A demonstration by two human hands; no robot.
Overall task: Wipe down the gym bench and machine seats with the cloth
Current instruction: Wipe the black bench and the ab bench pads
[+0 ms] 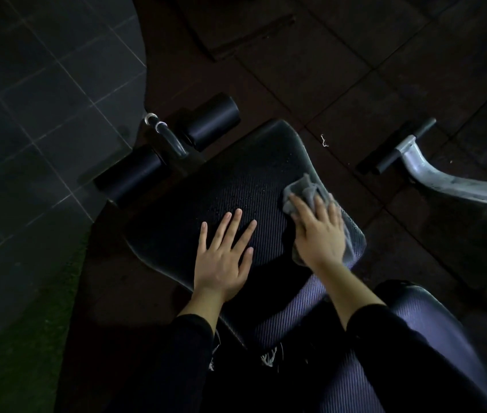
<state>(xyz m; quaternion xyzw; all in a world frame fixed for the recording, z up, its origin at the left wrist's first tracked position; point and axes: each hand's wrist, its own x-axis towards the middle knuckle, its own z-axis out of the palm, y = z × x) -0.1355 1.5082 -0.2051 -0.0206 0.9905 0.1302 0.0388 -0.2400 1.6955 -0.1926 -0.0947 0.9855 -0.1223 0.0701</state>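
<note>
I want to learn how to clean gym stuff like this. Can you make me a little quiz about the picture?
1. True or false: the left hand lies flat on the bench pad with straight fingers.
2. Which hand presses the grey cloth? A) left B) right C) both
3. Fill in: the cloth sits near the pad's ____ edge, as the camera sees it.

Key:
1. True; it holds nothing.
2. B; the right hand lies on top of the cloth.
3. Right; that is the side away from the two black foam rollers.
</note>
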